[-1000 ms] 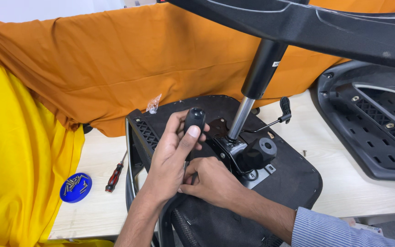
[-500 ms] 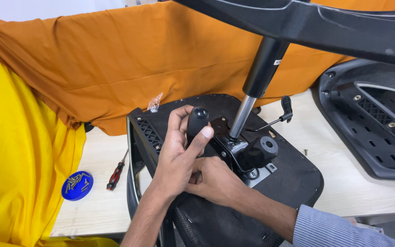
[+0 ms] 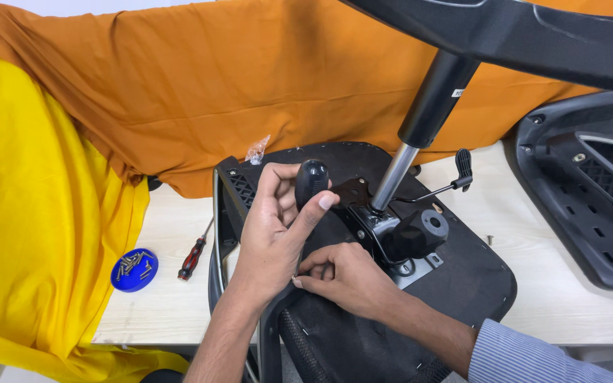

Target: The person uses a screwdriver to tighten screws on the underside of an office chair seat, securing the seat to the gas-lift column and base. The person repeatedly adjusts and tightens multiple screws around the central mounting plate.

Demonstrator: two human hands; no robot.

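Head view: we work at a pale wooden table (image 3: 164, 298) draped with orange cloth (image 3: 250, 85) and yellow cloth (image 3: 30, 213). A red-handled screwdriver (image 3: 193, 257) and a blue lid of screws (image 3: 134, 269) lie left of the upturned chair seat (image 3: 462, 284); its gas cylinder (image 3: 420, 128) rises ahead. Our left hand (image 3: 274, 230) clasps a black tool handle (image 3: 311, 183) over the seat; our right hand (image 3: 345, 276) pinches something too small to tell.
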